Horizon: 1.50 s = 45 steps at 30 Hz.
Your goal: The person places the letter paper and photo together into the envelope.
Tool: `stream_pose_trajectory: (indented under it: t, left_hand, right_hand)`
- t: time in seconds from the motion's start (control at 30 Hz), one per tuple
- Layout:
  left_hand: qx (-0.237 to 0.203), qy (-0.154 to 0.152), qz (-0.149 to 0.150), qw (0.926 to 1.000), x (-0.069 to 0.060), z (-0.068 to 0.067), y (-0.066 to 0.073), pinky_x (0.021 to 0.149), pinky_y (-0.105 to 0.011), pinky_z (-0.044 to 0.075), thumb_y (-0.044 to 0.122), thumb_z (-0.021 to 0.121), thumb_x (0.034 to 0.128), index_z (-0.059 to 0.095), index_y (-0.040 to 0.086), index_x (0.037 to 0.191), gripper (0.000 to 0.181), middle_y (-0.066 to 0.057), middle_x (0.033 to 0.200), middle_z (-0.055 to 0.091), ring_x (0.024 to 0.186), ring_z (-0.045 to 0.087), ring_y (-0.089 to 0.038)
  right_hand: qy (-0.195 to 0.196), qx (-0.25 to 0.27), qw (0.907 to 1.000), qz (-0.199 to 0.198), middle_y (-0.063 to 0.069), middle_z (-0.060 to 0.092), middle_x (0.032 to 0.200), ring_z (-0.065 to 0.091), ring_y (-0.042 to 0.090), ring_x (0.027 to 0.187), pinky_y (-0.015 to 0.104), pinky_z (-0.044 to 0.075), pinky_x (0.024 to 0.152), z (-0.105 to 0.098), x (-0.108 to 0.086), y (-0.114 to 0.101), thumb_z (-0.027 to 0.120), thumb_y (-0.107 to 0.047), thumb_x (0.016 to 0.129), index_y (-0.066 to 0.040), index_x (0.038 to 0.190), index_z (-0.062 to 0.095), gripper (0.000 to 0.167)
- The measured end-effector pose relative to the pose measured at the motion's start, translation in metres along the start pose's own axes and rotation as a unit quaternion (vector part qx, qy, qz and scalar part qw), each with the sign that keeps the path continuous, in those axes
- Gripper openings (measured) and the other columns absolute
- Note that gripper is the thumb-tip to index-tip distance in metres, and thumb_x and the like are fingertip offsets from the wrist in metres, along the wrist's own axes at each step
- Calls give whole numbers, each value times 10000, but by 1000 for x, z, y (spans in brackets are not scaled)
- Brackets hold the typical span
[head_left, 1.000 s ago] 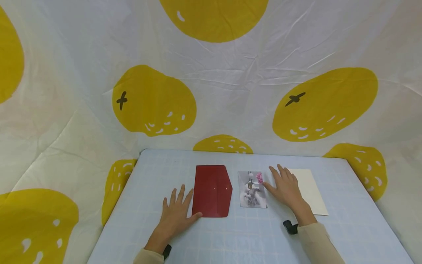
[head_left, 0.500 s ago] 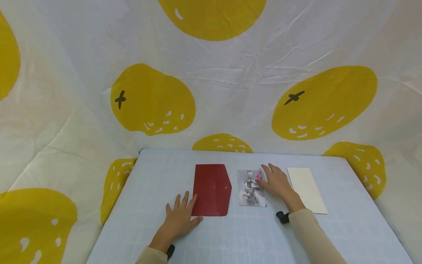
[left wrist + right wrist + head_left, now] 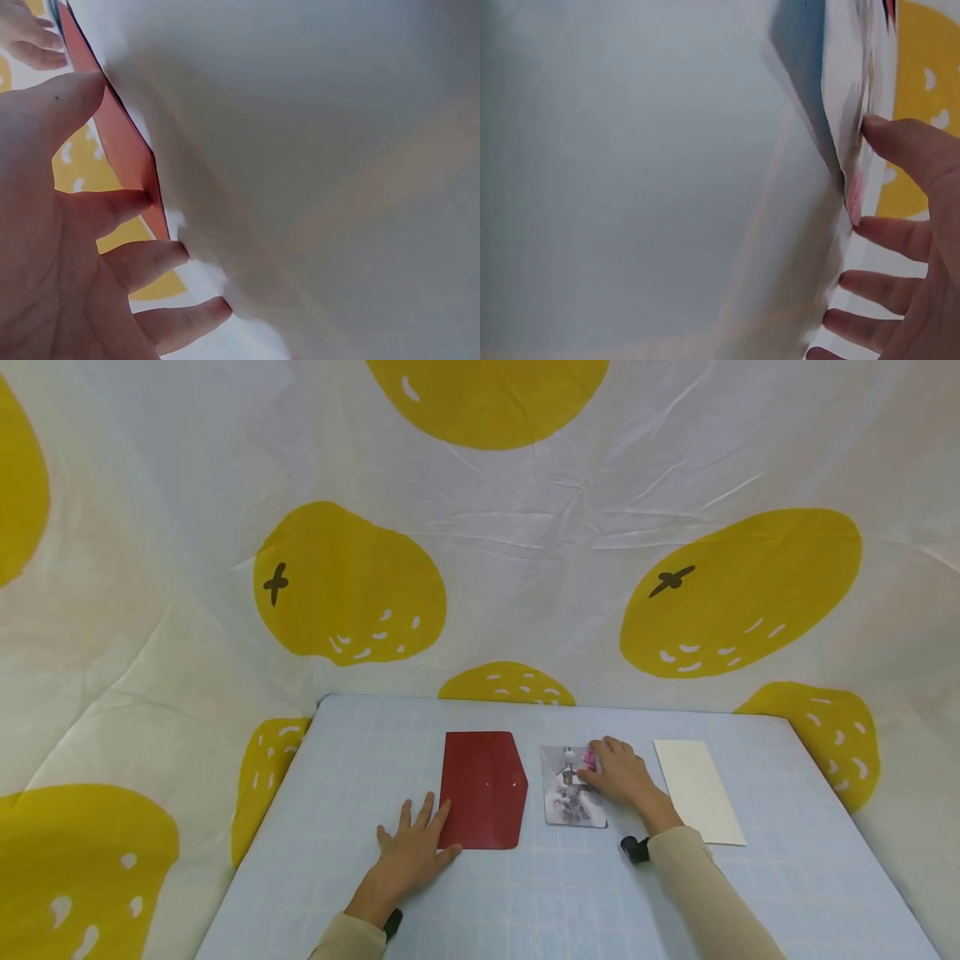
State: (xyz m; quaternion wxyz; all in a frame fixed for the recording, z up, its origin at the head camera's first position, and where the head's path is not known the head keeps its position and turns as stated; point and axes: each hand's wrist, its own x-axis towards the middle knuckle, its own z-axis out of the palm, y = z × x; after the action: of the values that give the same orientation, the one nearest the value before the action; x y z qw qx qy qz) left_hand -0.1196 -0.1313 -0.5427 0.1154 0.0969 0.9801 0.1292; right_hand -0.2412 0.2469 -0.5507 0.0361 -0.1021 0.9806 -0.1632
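A red envelope (image 3: 480,789) lies flat with its pointed flap side to the right. My left hand (image 3: 409,860) is spread at its lower left corner; in the left wrist view the thumb and index finger touch the envelope (image 3: 120,142), while other fingertips rest on the cloth. To the right lies a card with a grey picture and a pink patch (image 3: 564,802). My right hand (image 3: 621,775) reaches over its upper right part. In the right wrist view the thumb touches the card (image 3: 847,90) and the index fingertip meets its corner, fingers fairly straight; the card's near edge stands slightly off the cloth.
A cream rectangular sheet or card (image 3: 701,793) lies to the right of my right hand. Pale blue checked cloth (image 3: 525,910) covers the table. Behind and at the sides hangs a white curtain (image 3: 525,568) with yellow fruit prints.
My right hand has moved left, away from the cream sheet and onto the picture card. My left hand has shifted slightly right, its index finger now over the red envelope's edge.
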Motion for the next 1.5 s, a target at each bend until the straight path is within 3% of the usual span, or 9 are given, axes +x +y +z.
stream_pose_trajectory:
  t: [0.43,0.7,0.93,1.13,1.3,1.5]
  left_hand:
    - [15,44,-51,10000,1,2,1,940,-842,216,520,634,931,371,163,1555,765,-161,1604,293,1432,210,-500]
    - [-36,113,-22,9999,2,2,1,929,-848,217,500,654,926,388,152,1544,758,-171,1592,312,1425,223,-506]
    - [-58,94,-30,9999,0,2,1,933,-845,219,499,650,929,382,159,1550,757,-164,1599,304,1430,218,-502]
    - [-49,85,-55,9999,2,3,1,932,-847,216,502,651,926,381,164,1550,759,-161,1598,305,1431,219,-499]
    - [6,56,-77,10000,3,5,0,933,-849,211,518,634,932,365,175,1559,764,-155,1607,290,1438,211,-494]
    - [-16,80,-67,9999,2,4,0,925,-853,213,518,632,933,377,165,1553,758,-161,1603,297,1435,215,-501]
  right_hand:
    - [111,420,9988,235,298,510,1305,455,495,1195,658,389,961,-1,2,-4,757,-351,884,24,1316,488,632]
    - [269,1165,9924,288,253,556,1177,518,405,1071,581,439,945,-5,5,-6,737,-121,893,17,1247,504,446]
    - [635,1598,9846,301,240,592,1132,551,407,1062,571,435,957,-5,7,-5,675,-82,932,23,1141,569,258]
    - [898,2272,9687,449,190,655,1036,657,327,936,445,529,803,-4,4,-4,647,-55,942,-5,1064,591,144]
    - [1049,2592,9591,437,112,688,889,669,236,804,284,516,649,-2,4,0,653,-45,941,1,1038,608,117]
    - [814,3087,9451,691,148,697,950,660,207,763,280,563,621,-1,3,6,647,-64,960,11,1093,602,159]
